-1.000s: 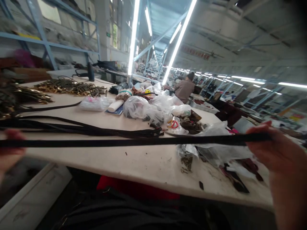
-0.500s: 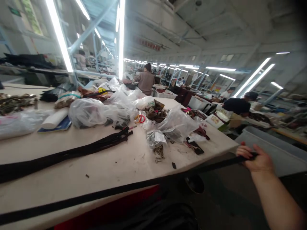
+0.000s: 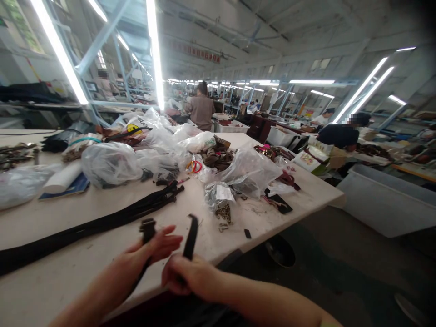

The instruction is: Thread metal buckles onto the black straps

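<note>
My left hand (image 3: 134, 263) is over the near edge of the table, with a black strap (image 3: 148, 234) held between thumb and palm. Its fingers point to the right, fairly straight. A dark metal buckle (image 3: 147, 222) stands at the top end of that strap. Just to the right, my right hand (image 3: 192, 274) is closed around another black strap end (image 3: 191, 236), which sticks up and bends at its tip. Whether both ends belong to one strap is hidden. Behind the hands a bundle of black straps (image 3: 102, 220) lies across the white table (image 3: 112, 245).
Clear plastic bags (image 3: 111, 163) heap along the table's middle, with red-and-yellow-handled scissors (image 3: 194, 165) among them. A small bag of metal hooks (image 3: 221, 204) lies nearer. Off the right corner stands a grey plastic bin (image 3: 384, 200). A co-worker (image 3: 200, 109) is further back.
My right hand has come from the far right back to the middle, bringing its strap end in. My left hand has entered the view with the buckle end. The long stretched strap no longer spans the table edge.
</note>
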The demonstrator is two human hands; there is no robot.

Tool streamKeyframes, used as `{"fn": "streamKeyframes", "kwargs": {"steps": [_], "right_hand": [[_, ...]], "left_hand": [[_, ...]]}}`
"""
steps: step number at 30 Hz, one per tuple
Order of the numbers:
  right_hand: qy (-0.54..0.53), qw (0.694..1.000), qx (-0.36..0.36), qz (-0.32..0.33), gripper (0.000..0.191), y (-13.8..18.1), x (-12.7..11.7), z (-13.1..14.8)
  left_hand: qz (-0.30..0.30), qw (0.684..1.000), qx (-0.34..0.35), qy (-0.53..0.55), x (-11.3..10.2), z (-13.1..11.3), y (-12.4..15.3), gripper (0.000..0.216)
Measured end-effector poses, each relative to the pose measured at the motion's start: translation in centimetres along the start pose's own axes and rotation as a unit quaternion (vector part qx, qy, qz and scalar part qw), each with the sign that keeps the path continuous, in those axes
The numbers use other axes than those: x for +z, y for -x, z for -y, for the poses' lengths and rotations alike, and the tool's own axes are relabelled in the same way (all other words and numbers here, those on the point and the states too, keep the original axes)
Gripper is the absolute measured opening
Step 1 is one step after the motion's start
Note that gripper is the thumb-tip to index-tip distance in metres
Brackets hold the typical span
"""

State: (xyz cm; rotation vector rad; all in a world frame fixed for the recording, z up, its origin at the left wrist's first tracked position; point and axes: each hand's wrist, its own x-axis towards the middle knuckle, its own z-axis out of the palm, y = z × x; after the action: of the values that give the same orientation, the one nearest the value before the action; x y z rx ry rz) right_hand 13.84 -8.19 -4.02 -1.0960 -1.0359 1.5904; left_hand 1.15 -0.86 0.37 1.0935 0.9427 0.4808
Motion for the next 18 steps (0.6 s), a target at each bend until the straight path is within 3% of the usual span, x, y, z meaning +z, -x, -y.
{"fn": "streamKeyframes", "kwargs": {"steps": [3,5,7,8,10,11,13,16,18], "right_hand": [[0.066,0.989,0.091,0.091,0.028,-2.0,2.1,-2.3],[0.140,0.974,0.066,0.164,0.016,-1.9,0.3,-2.0],[0.278,0.944,0.031,0.176,0.037,-1.1,-3.4,-0.8],[0.372,0.919,0.025,0.131,0.046,-0.8,-5.6,-0.1],[0.546,0.836,0.048,-0.022,0.030,-0.6,-10.4,0.9],[0.605,0.788,0.064,-0.092,0.021,-0.9,-12.6,1.1],[0.673,0.708,0.100,-0.189,0.024,-1.7,-16.4,0.8],[0.724,0.633,0.143,-0.235,0.022,-3.1,-20.0,-0.7],[0.747,0.604,0.148,-0.236,0.020,-3.6,-21.0,-1.7]], "left_hand": [[0.048,0.997,-0.056,0.020,1.0,0.8,-1.2,0.062],[0.052,0.996,-0.062,0.035,0.7,1.3,-1.6,0.061],[0.045,0.997,-0.053,0.044,-0.2,1.6,-1.8,0.057],[0.035,0.997,-0.048,0.044,-0.7,1.8,-1.9,0.055],[0.007,0.998,-0.042,0.045,-1.3,2.4,-2.3,0.052],[-0.005,0.998,-0.046,0.050,-1.3,2.7,-2.6,0.051],[-0.012,0.997,-0.050,0.062,-1.1,3.4,-3.3,0.054],[0.005,0.996,-0.047,0.071,-0.6,4.3,-4.1,0.060],[0.005,0.997,-0.049,0.063,-0.7,4.6,-4.1,0.058]]}}
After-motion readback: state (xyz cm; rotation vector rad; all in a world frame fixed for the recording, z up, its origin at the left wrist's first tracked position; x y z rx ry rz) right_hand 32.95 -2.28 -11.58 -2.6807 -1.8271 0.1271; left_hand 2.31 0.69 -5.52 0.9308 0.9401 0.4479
